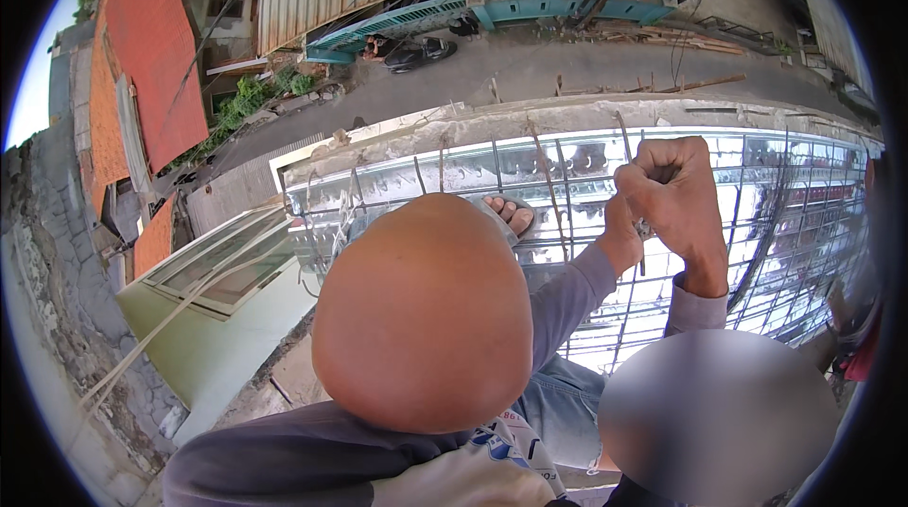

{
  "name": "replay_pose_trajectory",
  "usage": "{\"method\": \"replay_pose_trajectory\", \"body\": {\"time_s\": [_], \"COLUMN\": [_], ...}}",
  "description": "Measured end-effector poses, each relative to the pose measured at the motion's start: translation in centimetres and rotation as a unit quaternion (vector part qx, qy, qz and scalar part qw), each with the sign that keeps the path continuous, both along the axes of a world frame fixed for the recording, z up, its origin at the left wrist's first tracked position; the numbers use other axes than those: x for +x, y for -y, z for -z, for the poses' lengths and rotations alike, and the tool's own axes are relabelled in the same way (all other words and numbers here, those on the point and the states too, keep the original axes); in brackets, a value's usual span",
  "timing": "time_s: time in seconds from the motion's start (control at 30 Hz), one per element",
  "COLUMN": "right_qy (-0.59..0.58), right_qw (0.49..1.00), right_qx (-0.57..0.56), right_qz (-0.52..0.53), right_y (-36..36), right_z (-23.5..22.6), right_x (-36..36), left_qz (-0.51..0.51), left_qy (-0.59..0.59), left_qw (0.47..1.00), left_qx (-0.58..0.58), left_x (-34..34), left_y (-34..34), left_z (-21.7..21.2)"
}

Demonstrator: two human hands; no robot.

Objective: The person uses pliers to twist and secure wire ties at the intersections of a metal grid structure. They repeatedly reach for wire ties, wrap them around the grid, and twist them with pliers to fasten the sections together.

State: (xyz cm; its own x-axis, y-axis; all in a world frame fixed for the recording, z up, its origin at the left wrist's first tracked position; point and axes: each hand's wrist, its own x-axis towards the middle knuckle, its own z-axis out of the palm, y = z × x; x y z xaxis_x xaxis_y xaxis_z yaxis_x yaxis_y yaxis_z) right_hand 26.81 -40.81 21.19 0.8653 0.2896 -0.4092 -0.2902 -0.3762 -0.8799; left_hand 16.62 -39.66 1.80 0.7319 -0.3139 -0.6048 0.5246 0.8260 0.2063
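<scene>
Both my hands meet over a mesh of steel reinforcing bars (558, 181) laid above shiny metal sheeting (591, 337). My right hand (673, 187) is closed, its fingers curled tight with a round gap inside. Lower and partly behind it is my left hand (619, 235), also closed, its fingertips hidden near the right wrist. Between them sits something small and dark that I cannot make out. Beside the hands a bent upright bar (621, 133) sticks up. My bare knee (424, 313) fills the centre, with my sandalled foot (511, 215) on the mesh beyond it.
A rough concrete edge (378, 149) with protruding bars runs along the far side. Below it lies a street (530, 67) with a parked motorbike (421, 54). At the right rim another person's hand (840, 306) and red clothing show. A blurred patch covers the lower right.
</scene>
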Motion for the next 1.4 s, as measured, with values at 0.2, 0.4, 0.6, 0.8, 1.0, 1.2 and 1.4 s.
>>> {"method": "replay_pose_trajectory", "body": {"time_s": [0.2,0.4,0.6,0.8,1.0,1.2,1.4], "right_qy": [-0.052,-0.063,-0.031,0.042,0.037,0.074,0.141], "right_qw": [0.992,0.995,0.984,0.998,0.999,0.99,0.987], "right_qx": [-0.088,0.057,0.121,-0.031,-0.023,-0.101,-0.073], "right_qz": [-0.079,0.049,0.125,0.02,0.025,-0.062,0.003], "right_y": [-3.0,1.7,5.0,-1.8,-2.9,-5.1,-5.2], "right_z": [1.0,1.0,0.5,-1.3,-1.0,0.3,1.0], "right_x": [2.3,3.9,1.1,-3.0,-3.1,-4.8,-5.8], "left_qz": [-0.004,-0.011,-0.017,-0.034,-0.054,-0.068,-0.033], "left_qy": [-0.018,-0.028,-0.026,-0.027,-0.026,-0.018,-0.011], "left_qw": [1.0,0.999,0.999,0.999,0.998,0.997,0.998], "left_qx": [-0.007,-0.01,-0.012,-0.014,-0.01,0.008,0.045], "left_x": [-0.5,0.2,0.4,-0.8,-1.6,-2.5,-2.0], "left_y": [-1.4,-2.2,-1.7,-2.1,-3.1,-5.9,-9.5], "left_z": [-0.5,-0.8,-0.8,-1.8,-2.8,-3.1,-4.6]}}
